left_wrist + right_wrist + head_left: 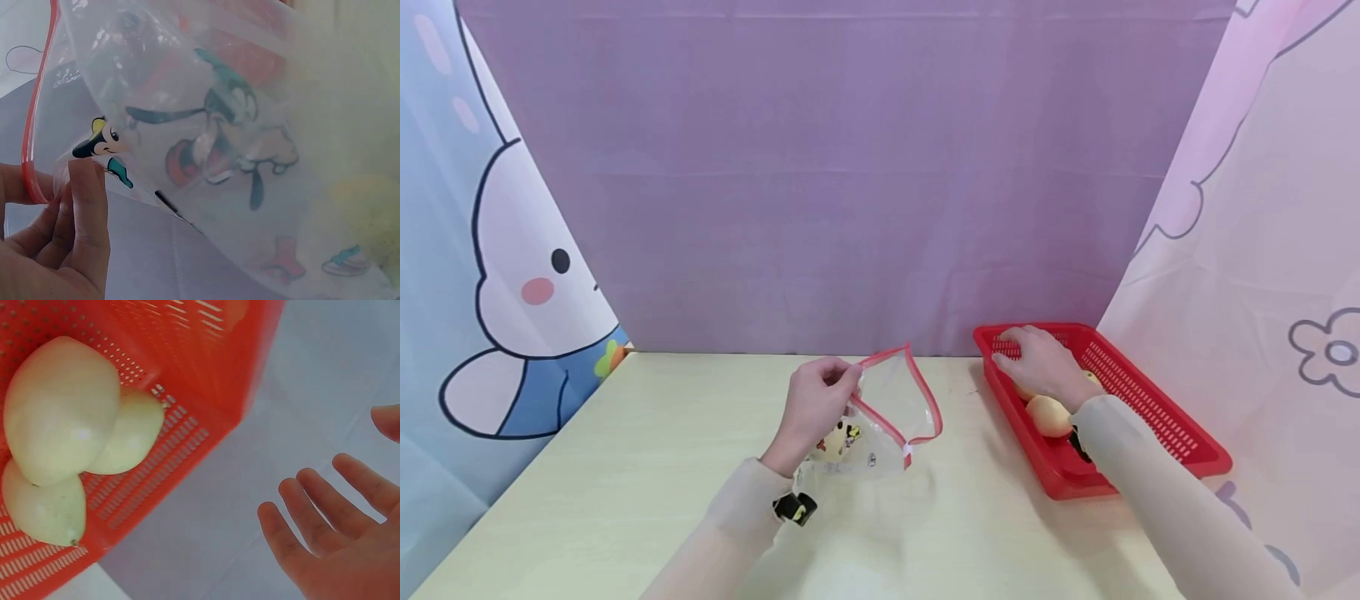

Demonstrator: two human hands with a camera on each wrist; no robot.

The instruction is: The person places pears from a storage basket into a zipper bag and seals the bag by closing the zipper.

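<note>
My left hand (816,408) pinches the red-edged rim of a clear zip bag (891,392), whose mouth gapes toward the right. Cartoon figures are printed on the bag (219,125), and a pale yellow round thing (831,447) shows through its lower part. Over the far left end of a red basket (1153,417) is my right hand (1043,367), its fingers spread and holding nothing. Close under that hand, pale yellow oval fruits (1048,416) lie in the basket; three of these fruits (59,412) show in the right wrist view.
The basket has slotted walls and stands at the right of the pale wooden table (647,442). A purple curtain (850,183) hangs behind the table. Printed cloths (542,250) close off both sides.
</note>
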